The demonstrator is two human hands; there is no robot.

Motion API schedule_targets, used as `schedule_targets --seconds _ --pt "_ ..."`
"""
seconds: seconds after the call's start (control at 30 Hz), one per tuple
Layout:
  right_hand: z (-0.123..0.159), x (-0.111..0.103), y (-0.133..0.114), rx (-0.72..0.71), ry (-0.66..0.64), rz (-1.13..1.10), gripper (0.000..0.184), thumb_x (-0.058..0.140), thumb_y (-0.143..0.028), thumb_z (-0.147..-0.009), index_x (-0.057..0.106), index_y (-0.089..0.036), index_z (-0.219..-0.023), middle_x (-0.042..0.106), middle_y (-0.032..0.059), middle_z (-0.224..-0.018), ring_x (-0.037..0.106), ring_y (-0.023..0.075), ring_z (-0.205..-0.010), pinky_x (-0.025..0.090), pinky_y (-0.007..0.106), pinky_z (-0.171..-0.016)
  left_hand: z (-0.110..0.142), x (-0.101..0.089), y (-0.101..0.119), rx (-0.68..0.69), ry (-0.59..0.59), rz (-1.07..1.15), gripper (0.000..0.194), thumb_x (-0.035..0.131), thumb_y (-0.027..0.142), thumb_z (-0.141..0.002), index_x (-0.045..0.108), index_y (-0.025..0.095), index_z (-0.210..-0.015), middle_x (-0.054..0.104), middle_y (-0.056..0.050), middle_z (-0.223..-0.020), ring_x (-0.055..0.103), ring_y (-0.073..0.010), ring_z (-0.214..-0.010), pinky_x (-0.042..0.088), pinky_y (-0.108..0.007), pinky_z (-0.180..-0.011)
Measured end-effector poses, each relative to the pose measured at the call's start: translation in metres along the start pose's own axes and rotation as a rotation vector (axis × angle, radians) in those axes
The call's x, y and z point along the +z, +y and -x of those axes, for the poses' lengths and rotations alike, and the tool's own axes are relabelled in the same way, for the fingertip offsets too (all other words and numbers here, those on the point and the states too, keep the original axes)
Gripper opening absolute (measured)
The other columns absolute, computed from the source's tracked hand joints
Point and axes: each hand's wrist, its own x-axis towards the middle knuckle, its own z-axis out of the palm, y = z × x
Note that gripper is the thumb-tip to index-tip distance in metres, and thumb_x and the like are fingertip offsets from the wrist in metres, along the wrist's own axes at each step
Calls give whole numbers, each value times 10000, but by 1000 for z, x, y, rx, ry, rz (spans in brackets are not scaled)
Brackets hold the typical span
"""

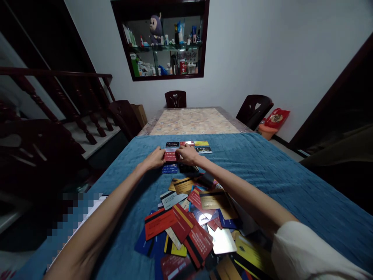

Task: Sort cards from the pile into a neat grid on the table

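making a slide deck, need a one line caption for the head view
Left hand and right hand flank a red card beyond a loose card pile on blue cloth.

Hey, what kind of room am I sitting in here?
Probably a dining area in a home: a long table with dark wooden chairs around it, and a wall cabinet holding a plush toy and bottles.
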Motion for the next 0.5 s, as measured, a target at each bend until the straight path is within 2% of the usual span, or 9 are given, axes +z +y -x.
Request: schedule_targets --seconds 0.5 --pt "-15 10 1 -1 -84 17 317 560 -340 -869 690 -223 -1133 650 125 -1236 508 349 -1194 474 414 -867 -14 15 -11 -3 -55 22 187 608 200 -719 670 169 -893 628 -71 -912 612 -211 -836 523 -282 -822"
